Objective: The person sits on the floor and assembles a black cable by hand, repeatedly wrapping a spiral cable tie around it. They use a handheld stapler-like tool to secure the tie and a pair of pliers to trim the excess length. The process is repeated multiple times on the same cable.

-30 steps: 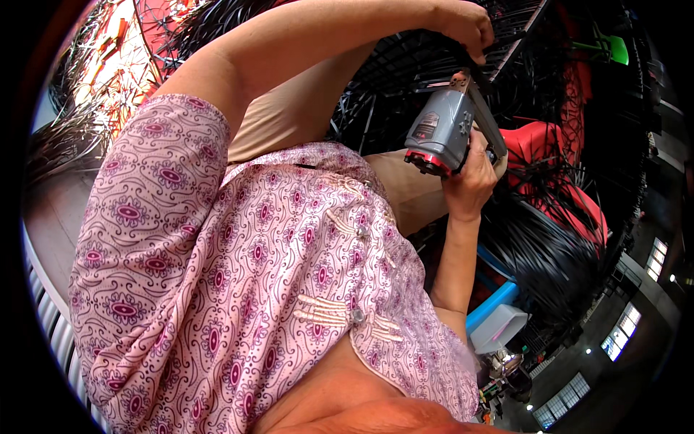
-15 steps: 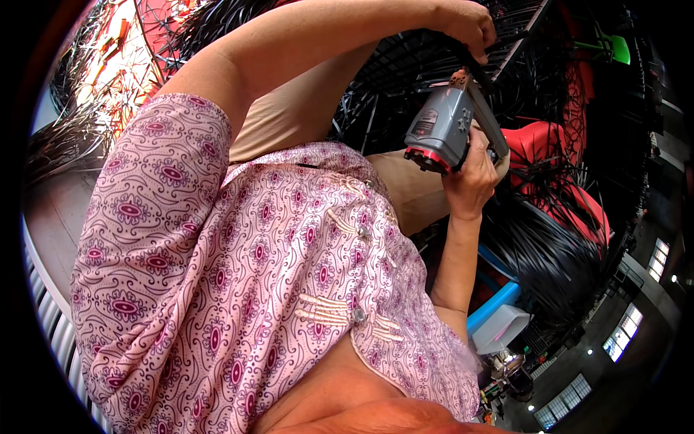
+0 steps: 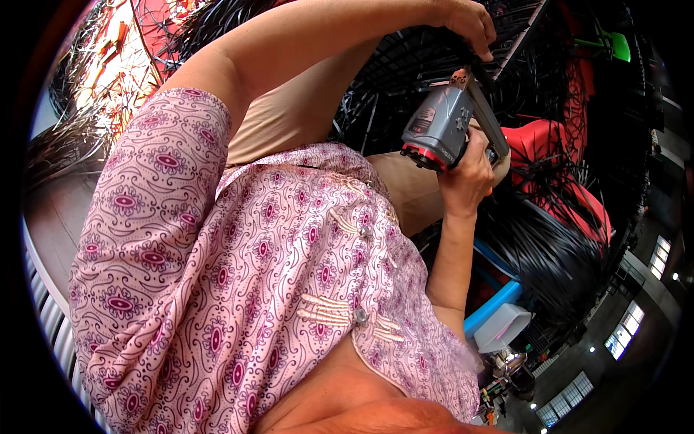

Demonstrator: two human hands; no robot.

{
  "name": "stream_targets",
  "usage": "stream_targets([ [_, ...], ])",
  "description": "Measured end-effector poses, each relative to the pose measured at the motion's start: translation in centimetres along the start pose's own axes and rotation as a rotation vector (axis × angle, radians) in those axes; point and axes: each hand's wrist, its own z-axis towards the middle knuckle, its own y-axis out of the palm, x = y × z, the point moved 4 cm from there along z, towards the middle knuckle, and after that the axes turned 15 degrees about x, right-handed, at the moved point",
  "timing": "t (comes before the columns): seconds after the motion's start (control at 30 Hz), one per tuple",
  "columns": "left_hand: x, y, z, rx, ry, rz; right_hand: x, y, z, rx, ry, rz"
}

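My right hand (image 3: 466,170) is wrapped round the handle of a grey and red nail gun or stapler (image 3: 437,123). The tool's nose points up and away from me, against dark strips. Just beyond the nose, my left hand (image 3: 470,27) reaches across from the left, its fingers curled and pressed together. Their tips are at the black woven strips (image 3: 405,61) beside a straight frame edge (image 3: 522,40). Whatever lies between those fingertips is hidden.
A thick bundle of black strips (image 3: 542,246) hangs at the right, next to a red plastic chair (image 3: 538,141). Below it are a blue edge (image 3: 495,307) and a white container (image 3: 502,327). A green thing (image 3: 619,47) stands far right. More loose strips (image 3: 69,141) lie at the left.
The nail gun and my right hand have shifted very slightly left and up. My left fingers have moved a little, staying near the tool's nose.
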Motion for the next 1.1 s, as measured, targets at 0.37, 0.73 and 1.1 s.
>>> stream_targets([
  [0.37, 1.1, -0.4, -0.9, 0.058, -0.02, -0.006, 2.1, -3.2, 0.4, 0.222, -0.105, 0.135],
  [0.73, 3.6, 0.5, -4.8, 0.175, 0.582, 0.497, 22.8, -7.9, 0.4, 0.37, 0.761, -0.008],
  [1.1, 9.9, 1.0, -9.6, 0.164, 0.473, 0.639, 48.4, -1.7, 0.6, -0.203, 1.264, -0.385],
])
